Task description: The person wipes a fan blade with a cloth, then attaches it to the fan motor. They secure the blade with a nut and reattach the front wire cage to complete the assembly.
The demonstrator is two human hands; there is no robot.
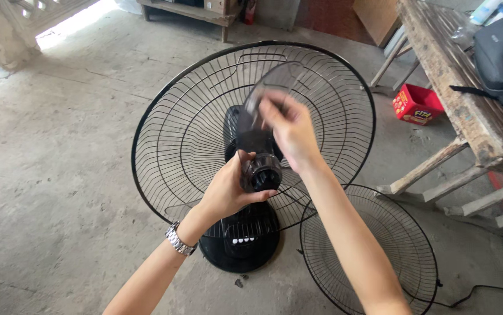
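1. My left hand [228,189] is closed around the dark hub [261,173] of the fan blade [266,111]. The thumb lies on the near side of the hub, and the other fingers wrap it from the left.
2. My right hand [291,133] grasps one translucent grey vane of the same blade, a little above the hub. The fingers pinch the edge of the vane, so neither hand is free.
3. The blade piece is in the air in front of the rear grille [164,140], near its centre, where the black motor housing [232,125] shows behind the wires.
4. The relation that matters here: the hub sits between my hands and the motor, and the open end of the hub faces toward me. The axis of the hub seems to run roughly from me to the grille centre, but I cannot tell if it is exactly in line with the shaft, because the blade hides it.
5. The left hand is the nearer one to the hub; the right one is higher, on the vane that rises up and slightly to the right.
6. The fan base [240,245] with white buttons stands on the concrete floor [59,175] below my hands.
7. The front grille [403,245] lies flat on the floor to the right, beside the base.
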